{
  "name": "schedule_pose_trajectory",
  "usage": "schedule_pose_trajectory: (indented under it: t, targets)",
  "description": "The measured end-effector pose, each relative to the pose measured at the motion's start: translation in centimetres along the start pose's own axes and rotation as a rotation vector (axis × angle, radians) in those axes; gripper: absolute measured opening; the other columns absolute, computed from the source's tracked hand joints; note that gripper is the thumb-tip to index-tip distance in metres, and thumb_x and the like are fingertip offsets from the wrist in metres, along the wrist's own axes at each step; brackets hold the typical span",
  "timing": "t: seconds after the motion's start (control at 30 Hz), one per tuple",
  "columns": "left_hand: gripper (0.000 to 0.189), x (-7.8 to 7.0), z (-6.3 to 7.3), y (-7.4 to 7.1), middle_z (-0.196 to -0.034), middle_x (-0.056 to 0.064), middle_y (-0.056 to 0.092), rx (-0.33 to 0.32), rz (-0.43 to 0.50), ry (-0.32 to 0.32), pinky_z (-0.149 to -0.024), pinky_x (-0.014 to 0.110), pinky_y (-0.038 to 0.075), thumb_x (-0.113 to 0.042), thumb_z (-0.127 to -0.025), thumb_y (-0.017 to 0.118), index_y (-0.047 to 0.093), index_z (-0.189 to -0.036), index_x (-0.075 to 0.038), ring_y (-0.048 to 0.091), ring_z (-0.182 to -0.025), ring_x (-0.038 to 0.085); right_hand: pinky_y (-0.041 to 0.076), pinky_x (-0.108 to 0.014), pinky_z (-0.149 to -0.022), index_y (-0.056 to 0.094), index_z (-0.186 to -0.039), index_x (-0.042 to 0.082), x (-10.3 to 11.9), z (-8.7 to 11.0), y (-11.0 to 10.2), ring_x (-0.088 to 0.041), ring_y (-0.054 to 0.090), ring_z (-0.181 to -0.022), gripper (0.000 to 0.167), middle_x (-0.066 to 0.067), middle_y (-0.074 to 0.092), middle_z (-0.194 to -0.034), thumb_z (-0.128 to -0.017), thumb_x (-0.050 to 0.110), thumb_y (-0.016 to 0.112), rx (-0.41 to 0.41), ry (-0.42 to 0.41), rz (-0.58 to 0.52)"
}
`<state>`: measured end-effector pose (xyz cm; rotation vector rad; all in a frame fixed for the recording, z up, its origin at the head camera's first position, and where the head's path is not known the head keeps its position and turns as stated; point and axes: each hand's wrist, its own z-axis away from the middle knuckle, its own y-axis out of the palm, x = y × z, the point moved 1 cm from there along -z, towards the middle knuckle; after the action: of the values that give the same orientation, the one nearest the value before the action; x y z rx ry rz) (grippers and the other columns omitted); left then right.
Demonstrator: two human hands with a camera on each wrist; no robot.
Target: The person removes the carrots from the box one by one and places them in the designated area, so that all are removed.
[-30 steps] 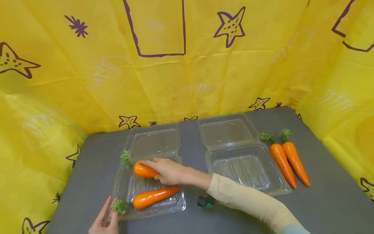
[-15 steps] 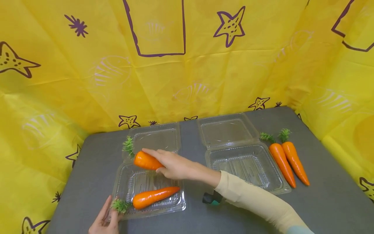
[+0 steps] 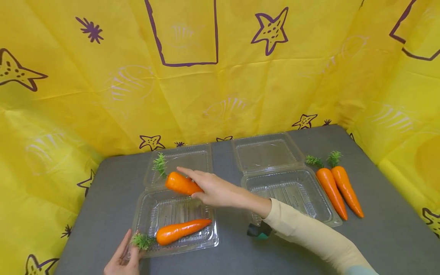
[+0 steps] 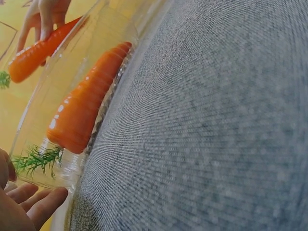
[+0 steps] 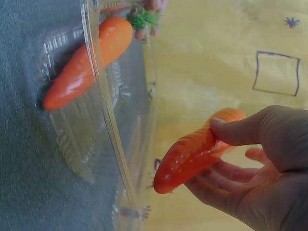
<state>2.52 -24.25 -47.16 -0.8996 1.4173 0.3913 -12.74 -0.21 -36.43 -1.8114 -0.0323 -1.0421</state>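
My right hand [image 3: 220,190] grips a carrot [image 3: 181,183] between thumb and fingers, raised over the left clear plastic container [image 3: 137,217]. The carrot's leafy green top points left and its tip shows in the right wrist view. A second carrot [image 3: 178,232] lies in the container's near half, leaves toward the left corner. At that corner my left hand [image 3: 123,256] pinches the container's rim, thumb on one side and fingers on the other. In the left wrist view, its fingers [image 4: 45,207] sit close below the green leaves.
To the right stands another clear hinged container [image 3: 288,194], its lid [image 3: 268,152] laid back. Beside it two carrots [image 3: 331,193] lie together on the grey table [image 3: 388,236]. A yellow patterned cloth [image 3: 220,88] hangs behind the table.
The right hand has lifted the carrot up out of the left container and carried it back and to the right. The left hand stays at the container's corner.
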Motion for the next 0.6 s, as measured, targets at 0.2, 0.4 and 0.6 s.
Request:
schedule_pose_trajectory:
  t: [0.2, 0.4, 0.6]
  targets:
    - [0.047, -0.1, -0.1, 0.0, -0.081, -0.039, 0.057, 0.014, 0.050, -0.036, -0.046, 0.011, 0.051, 0.009, -0.085, 0.050, 0.056, -0.131, 0.008, 0.061, -0.060, -0.012, 0.050, -0.022, -0.097, 0.023, -0.156, 0.014, -0.3, 0.4, -1.2, -0.016, 0.057, -0.118, 0.084, -0.008, 0.055, -0.136, -0.088, 0.003, 0.071, -0.035, 0.010, -0.016]
    - [0.045, 0.0, -0.2, 0.0, -0.082, -0.035, 0.061, 0.026, 0.158, -0.035, -0.048, 0.011, 0.052, 0.012, -0.085, 0.050, 0.054, -0.130, 0.013, 0.063, -0.063, -0.011, 0.052, -0.020, -0.089, 0.024, -0.156, 0.014, -0.5, 0.9, -1.9, -0.016, 0.059, -0.115, 0.084, -0.008, 0.059, -0.131, -0.087, 0.003, 0.071, -0.053, 0.014, -0.040]
    - [0.045, 0.1, -0.2, 0.2, -0.083, -0.031, 0.063, 0.029, 0.218, -0.033, -0.052, 0.013, 0.053, 0.015, -0.085, 0.048, 0.052, -0.130, 0.015, 0.064, -0.068, -0.010, 0.054, -0.016, -0.084, 0.029, -0.154, 0.013, -0.9, 1.6, -2.3, -0.017, 0.059, -0.113, 0.081, -0.008, 0.060, -0.129, -0.086, -0.001, 0.071, -0.066, -0.010, -0.113]
